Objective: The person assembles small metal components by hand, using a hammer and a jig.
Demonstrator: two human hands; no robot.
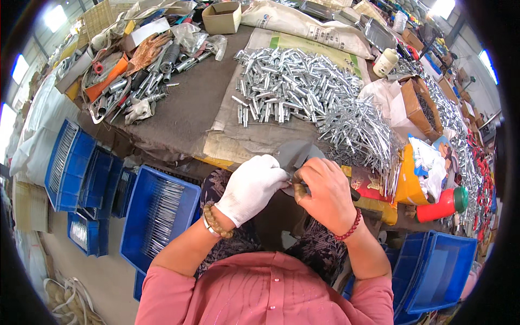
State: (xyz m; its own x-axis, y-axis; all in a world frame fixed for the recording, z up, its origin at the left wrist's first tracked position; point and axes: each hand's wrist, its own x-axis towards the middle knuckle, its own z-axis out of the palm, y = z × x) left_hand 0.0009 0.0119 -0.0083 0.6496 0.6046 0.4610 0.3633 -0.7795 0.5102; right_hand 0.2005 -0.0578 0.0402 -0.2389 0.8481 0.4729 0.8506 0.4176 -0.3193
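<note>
My left hand (253,187), in a white glove, is closed with its fingertips pinched near the middle of the view. Right beside it, my bare right hand (328,188) pinches too, with brownish wraps on the thumb and a finger. The fingertips almost meet; whatever small piece they hold is too hidden to name. Just behind the hands stands a grey curved sheet-like part (295,154). Beyond it on the bench lies a heap of short silvery metal tubes (295,81). Thin silvery metal pieces (360,130) are piled at its right front.
Left of my knees sits a blue bin (128,230) of long metal rods, near stacked blue bins (67,187). Blue bins (441,265) stand at lower right. A red jar with a green lid (437,206), a cardboard box (420,108) and cluttered tools (162,65) flank the bench.
</note>
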